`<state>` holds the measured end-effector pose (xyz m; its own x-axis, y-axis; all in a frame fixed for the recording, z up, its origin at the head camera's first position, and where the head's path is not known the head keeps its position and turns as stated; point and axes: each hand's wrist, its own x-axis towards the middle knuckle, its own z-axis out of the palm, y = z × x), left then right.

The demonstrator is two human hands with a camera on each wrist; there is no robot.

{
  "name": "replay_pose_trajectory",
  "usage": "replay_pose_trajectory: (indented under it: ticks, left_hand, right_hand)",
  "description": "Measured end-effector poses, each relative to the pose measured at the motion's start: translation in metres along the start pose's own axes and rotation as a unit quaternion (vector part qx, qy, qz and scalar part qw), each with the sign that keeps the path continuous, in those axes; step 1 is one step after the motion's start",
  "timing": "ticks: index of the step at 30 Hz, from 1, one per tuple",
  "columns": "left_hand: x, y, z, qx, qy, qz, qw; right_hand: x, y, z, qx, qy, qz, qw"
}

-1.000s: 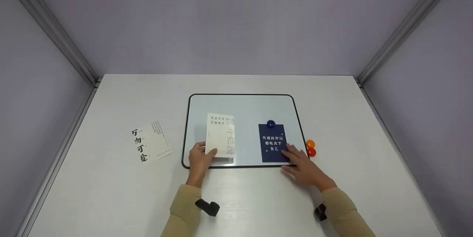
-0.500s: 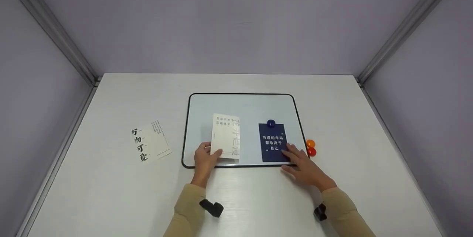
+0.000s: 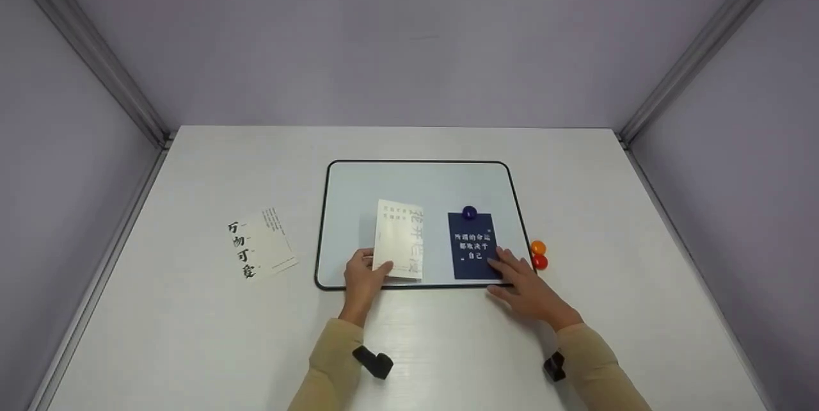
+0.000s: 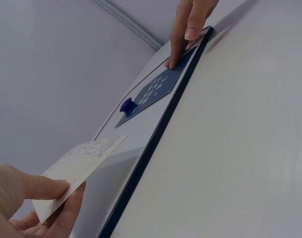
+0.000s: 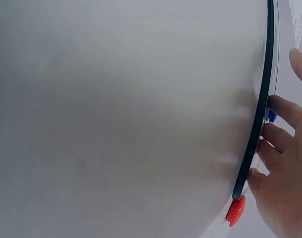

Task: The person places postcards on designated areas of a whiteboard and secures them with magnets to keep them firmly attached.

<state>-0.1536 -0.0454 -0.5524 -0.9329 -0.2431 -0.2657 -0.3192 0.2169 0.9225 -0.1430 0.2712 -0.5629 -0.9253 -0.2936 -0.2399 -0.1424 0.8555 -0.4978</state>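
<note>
My left hand (image 3: 365,282) pinches the lower left edge of a cream card (image 3: 398,238) with printed characters, thumb on top and fingers beneath. In the left wrist view the card (image 4: 79,166) tilts up over the whiteboard (image 4: 136,171), casting a shadow on it. My right hand (image 3: 528,289) lies with fingers spread at the lower right corner of a dark blue card (image 3: 473,262), its fingertips touching the card and the board's edge. A round dark blue magnet (image 3: 469,213) sits at the top of that blue card.
The black-framed whiteboard (image 3: 435,184) lies flat on a white table (image 3: 448,347). Another white card with black brush characters (image 3: 275,248) lies left of the board. An orange magnet (image 3: 538,248) and a red magnet (image 3: 540,262) sit just off its right edge. Pale walls surround the table.
My left hand has carried the cream card to the right across the board, closer to the blue card. My right hand and the blue card have stayed in place.
</note>
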Motion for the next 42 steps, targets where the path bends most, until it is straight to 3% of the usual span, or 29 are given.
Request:
replay_pose_trajectory:
  ticks: [10, 17, 42]
  left_hand:
    - [-0.002, 0.001, 0.006, -0.005, 0.0, -0.008, 1.0]
    - [-0.002, 0.0, 0.009, -0.037, -0.016, -0.018, 0.999]
    - [-0.004, -0.003, 0.021, -0.046, -0.034, 0.003, 0.9984]
  right_hand:
    - [0.001, -0.001, 0.0, 0.008, -0.001, -0.001, 1.0]
    - [0.001, -0.001, -0.001, 0.008, 0.001, -0.007, 1.0]
    - [0.001, 0.001, 0.0, 0.01, -0.001, -0.004, 1.0]
